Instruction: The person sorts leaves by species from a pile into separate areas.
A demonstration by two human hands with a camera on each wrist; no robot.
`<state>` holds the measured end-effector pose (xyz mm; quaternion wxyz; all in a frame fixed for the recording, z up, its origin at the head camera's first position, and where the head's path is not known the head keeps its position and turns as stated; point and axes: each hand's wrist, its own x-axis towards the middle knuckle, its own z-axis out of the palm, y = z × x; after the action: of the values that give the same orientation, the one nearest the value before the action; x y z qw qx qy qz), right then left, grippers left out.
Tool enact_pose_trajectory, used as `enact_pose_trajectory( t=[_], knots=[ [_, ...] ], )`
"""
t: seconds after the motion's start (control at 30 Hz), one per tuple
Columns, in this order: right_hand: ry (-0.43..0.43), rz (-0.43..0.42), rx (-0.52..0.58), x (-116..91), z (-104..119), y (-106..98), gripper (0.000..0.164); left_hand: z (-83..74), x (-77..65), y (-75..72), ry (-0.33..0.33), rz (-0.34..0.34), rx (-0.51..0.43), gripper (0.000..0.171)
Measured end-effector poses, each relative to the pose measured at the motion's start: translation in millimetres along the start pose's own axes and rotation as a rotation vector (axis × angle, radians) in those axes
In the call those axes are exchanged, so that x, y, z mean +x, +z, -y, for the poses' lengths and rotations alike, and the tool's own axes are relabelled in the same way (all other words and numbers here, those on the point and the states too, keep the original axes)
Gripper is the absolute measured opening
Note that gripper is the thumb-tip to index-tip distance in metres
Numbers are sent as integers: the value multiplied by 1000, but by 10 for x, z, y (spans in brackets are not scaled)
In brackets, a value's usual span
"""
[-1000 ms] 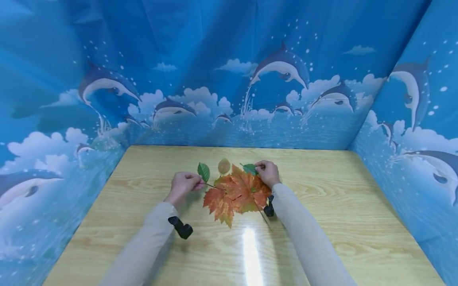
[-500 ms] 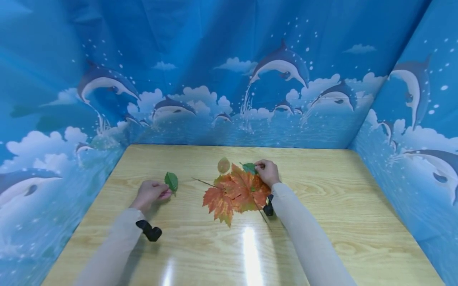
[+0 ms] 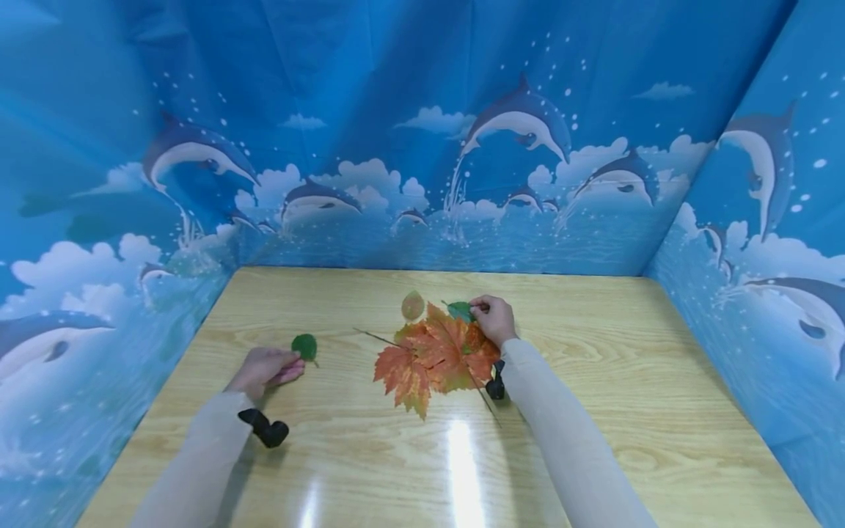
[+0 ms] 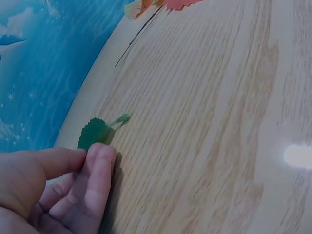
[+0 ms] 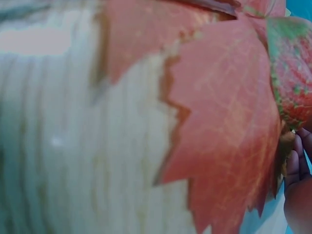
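Observation:
Out to the left, my left hand (image 3: 264, 370) pinches a small green leaf (image 3: 305, 346) by its edge between thumb and fingers. The left wrist view shows that leaf's toothed edge and short stem (image 4: 121, 119), close to the tabletop. My right hand (image 3: 495, 319) pinches the right end of another green leaf (image 3: 458, 310) at the back of a pile of orange-red maple leaves (image 3: 439, 350). In the right wrist view, a large red leaf (image 5: 224, 112) and a small bumpy red-green leaf (image 5: 295, 68) hide most of the right hand (image 5: 298, 170).
A small yellowish-green leaf (image 3: 412, 306) lies behind the pile. Long thin stems (image 3: 375, 336) stick out from the maple leaves. The wooden table (image 3: 594, 411) meets blue dolphin-print sheeting (image 3: 422, 132) at its back and sides.
My left hand has drawn the green leaf leftward from beside the maple leaves, then down a little, and the leaf has turned. My right hand has stayed where it was.

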<state>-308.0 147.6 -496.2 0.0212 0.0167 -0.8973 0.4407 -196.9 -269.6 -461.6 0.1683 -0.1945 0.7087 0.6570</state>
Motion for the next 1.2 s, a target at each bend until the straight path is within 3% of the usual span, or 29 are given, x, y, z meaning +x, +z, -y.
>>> enact_pose_trajectory(
  t=[0.27, 0.83, 1.07, 1.2],
  knots=[
    [1, -6, 7, -13, 0, 12, 19, 44, 39, -35, -37, 13, -127, 45],
    [6, -21, 23, -7, 32, -29, 19, 68, 55, -34, -37, 13, -132, 48],
    [-9, -101, 104, 14, 356, -79, 20, 96, 66, -62, -15, 21, -125, 48],
    [-13, -122, 170, -3, 631, 6, 19, 97, 69, -68, -26, 16, -123, 48]
  ],
)
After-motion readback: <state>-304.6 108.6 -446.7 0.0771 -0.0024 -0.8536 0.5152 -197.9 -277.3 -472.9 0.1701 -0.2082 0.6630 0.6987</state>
